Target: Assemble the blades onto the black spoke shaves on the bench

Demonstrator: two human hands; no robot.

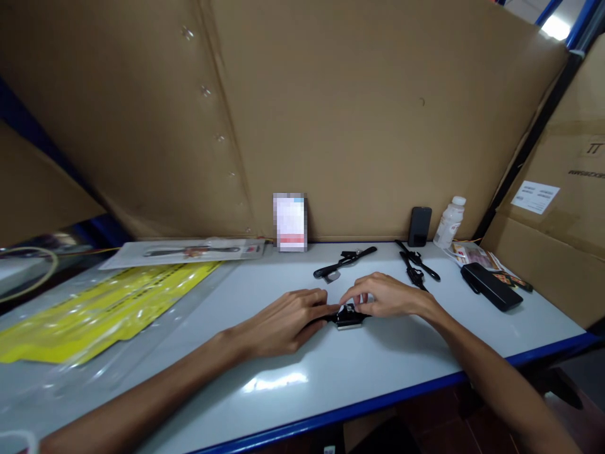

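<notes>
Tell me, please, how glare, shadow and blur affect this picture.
In the head view, glare whitens a patch of the tabletop near its front edge, and the lamp is blown out; same view, a soft shadow spreads below the right hand; head view again, the upright screen is pixelated, fine detail on the black spokeshave is unclear, and the right forearm blurs toward the corner.

No legible text, even on label (535,197)

Left hand (288,323) on one end of a black spokeshave (348,317), right hand (385,295) bending its fingers at the middle! Another spokeshave (347,260) lies just behind; a close pair of spokeshaves (416,276) sits right, near an upright black phone (420,227).
</notes>
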